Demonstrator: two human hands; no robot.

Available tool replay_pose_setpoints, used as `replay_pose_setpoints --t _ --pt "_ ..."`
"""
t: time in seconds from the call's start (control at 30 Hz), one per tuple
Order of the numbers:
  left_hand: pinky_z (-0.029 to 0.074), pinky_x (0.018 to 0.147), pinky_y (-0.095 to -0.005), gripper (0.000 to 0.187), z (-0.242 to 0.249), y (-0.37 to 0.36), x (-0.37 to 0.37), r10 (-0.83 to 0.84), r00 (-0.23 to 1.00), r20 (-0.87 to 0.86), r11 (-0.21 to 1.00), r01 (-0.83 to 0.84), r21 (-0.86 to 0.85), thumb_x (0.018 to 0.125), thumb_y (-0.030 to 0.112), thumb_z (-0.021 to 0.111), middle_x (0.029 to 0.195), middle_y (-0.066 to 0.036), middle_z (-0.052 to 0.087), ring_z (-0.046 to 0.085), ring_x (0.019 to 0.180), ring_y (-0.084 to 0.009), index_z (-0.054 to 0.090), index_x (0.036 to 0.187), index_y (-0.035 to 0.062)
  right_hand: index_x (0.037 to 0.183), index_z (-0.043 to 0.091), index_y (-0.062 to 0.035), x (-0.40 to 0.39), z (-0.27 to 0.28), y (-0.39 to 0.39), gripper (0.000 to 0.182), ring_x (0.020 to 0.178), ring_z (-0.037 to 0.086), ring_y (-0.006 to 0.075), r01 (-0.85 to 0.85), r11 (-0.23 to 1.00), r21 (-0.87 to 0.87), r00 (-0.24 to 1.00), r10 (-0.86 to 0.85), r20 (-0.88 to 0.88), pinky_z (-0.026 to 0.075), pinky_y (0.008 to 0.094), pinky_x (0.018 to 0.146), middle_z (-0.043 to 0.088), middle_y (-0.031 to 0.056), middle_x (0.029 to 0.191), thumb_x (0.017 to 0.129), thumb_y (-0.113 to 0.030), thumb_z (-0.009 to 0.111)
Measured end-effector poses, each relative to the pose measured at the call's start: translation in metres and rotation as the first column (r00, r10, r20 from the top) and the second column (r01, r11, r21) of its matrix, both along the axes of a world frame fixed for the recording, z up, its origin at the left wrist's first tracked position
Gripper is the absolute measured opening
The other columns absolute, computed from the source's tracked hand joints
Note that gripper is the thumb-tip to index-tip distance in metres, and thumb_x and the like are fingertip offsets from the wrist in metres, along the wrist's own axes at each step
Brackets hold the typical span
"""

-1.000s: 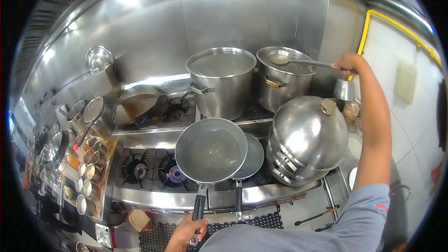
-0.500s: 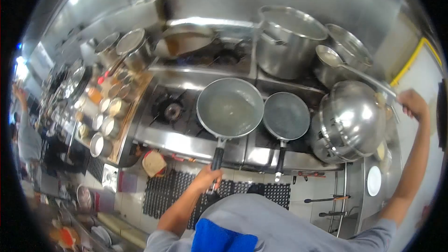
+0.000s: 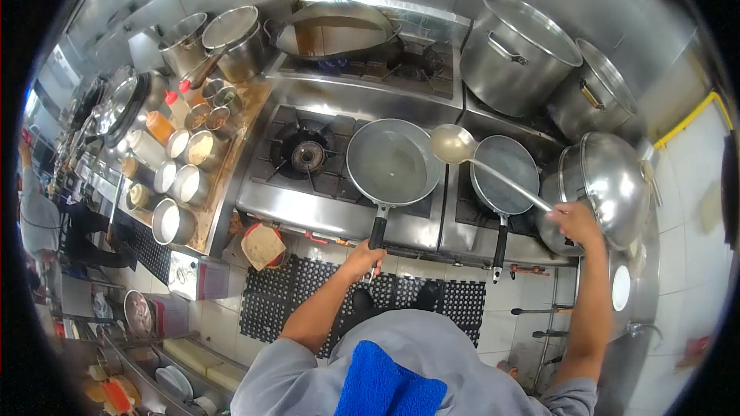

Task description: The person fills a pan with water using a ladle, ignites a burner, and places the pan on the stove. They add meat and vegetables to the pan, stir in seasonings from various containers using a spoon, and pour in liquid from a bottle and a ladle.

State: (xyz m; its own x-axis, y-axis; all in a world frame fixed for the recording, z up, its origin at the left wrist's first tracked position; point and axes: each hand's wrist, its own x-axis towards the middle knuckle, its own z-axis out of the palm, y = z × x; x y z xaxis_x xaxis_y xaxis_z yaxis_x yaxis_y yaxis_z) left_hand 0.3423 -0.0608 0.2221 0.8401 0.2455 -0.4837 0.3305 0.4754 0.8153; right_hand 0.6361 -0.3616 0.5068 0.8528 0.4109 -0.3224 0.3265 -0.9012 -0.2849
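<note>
My left hand [image 3: 362,260] is closed around the black handle of a grey frying pan [image 3: 389,166], which sits on the stove and has a little clear liquid in it. In my right hand [image 3: 576,223] is the end of a long metal ladle [image 3: 509,180]. The ladle's bowl hangs at the pan's right rim, and its contents look pale. Under the ladle's shaft stands a second, smaller grey frying pan [image 3: 501,160], its handle toward me and held by no one.
Left of the pan is a bare burner [image 3: 308,156]. A wok [image 3: 331,31] of brown liquid stands behind, over a blue flame. Tall stockpots [image 3: 516,58] and a steel dome [image 3: 617,189] stand right. Seasoning containers [image 3: 190,183] fill the left counter; a person [image 3: 38,208] stands far left.
My right hand has brought the ladle left and down, from near the rear pots to beside the larger pan. My left hand keeps its hold on the handle. The view has shifted.
</note>
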Motion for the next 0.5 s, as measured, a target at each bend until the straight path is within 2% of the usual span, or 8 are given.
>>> replay_pose_setpoints --t 0.03,0.1,0.13,0.2,0.37,0.43,0.5 --pt "0.041 0.036 -0.0285 0.017 -0.002 0.003 0.001 -0.013 1.0 -0.012 1.0 0.013 -0.004 0.079 0.011 0.057 0.059 -0.005 0.05 0.05 0.042 -0.0141 0.045 0.088 0.0023 0.084 0.068 -0.008 -0.008 -0.017 0.008 0.026 0.048 0.056 0.016 0.001 1.0 -0.01 1.0 -0.001 -0.004 0.043 0.031 0.047 0.058 0.0071 0.057 0.079 -0.034 0.064" --pt "0.041 0.036 -0.0284 0.018 -0.003 0.009 0.003 -0.018 1.0 -0.013 1.0 0.018 -0.02 0.08 0.011 0.057 0.058 -0.005 0.049 0.049 0.041 -0.0141 0.045 0.089 0.002 0.088 0.068 -0.0112 -0.021 -0.046 0.025 0.028 0.064 0.064 0.0277 -0.202 0.979 0.0 0.921 0.19 0.341 0.048 0.0393 0.058 0.064 0.0129 0.071 0.077 -0.037 0.065" --pt "0.041 0.037 -0.0276 0.016 0.0 0.009 0.005 -0.005 1.0 -0.002 1.0 0.005 -0.004 0.08 0.012 0.057 0.058 -0.004 0.049 0.049 0.041 -0.014 0.046 0.086 0.0026 0.088 0.068 -0.0112 -0.029 -0.053 0.035 0.028 0.064 0.064 0.0277 -0.204 0.979 -0.007 0.921 0.194 0.338 0.048 0.0393 0.058 0.064 0.0129 0.071 0.077 -0.037 0.065" --pt "0.041 0.039 -0.0274 0.015 0.0 0.011 0.007 0.004 1.0 -0.008 1.0 -0.004 0.009 0.08 0.012 0.058 0.058 -0.004 0.049 0.049 0.041 -0.0142 0.046 0.082 0.0032 0.095 0.067 -0.0141 -0.042 -0.064 0.052 0.031 0.079 0.063 0.0334 -0.128 0.985 -0.119 0.884 0.167 0.436 0.049 0.0448 0.065 0.065 0.0152 0.082 0.075 -0.038 0.066" --pt "0.042 0.038 -0.0283 0.018 -0.014 0.025 0.017 -0.006 1.0 0.023 1.0 0.006 -0.007 0.081 0.012 0.057 0.059 -0.005 0.051 0.049 0.042 -0.0143 0.045 0.091 0.0018 0.103 0.063 -0.0152 -0.053 -0.09 0.066 0.036 0.078 0.063 0.0316 -0.128 0.975 -0.182 0.834 0.205 0.512 0.049 0.0429 0.063 0.066 0.0132 0.082 0.074 -0.036 0.067" --pt "0.042 0.038 -0.0279 0.02 -0.012 0.029 0.016 -0.008 1.0 0.03 0.999 0.009 -0.045 0.082 0.014 0.058 0.059 -0.006 0.051 0.05 0.042 -0.0143 0.045 0.092 0.0023 0.101 0.064 -0.0147 -0.06 -0.094 0.069 0.032 0.074 0.063 0.0323 -0.134 0.987 -0.086 0.765 0.158 0.625 0.049 0.0418 0.061 0.065 0.0117 0.082 0.074 -0.032 0.068" --pt "0.043 0.039 -0.0276 0.021 -0.014 0.03 0.015 0.01 1.0 0.023 0.977 -0.005 -0.211 0.082 0.018 0.059 0.06 -0.005 0.052 0.05 0.044 -0.0143 0.046 0.093 0.0046 0.102 0.063 -0.0141 -0.065 -0.098 0.069 0.032 0.071 0.062 0.0325 -0.139 0.988 -0.062 0.737 0.145 0.66 0.049 0.0417 0.061 0.064 0.0112 0.081 0.075 -0.03 0.068"
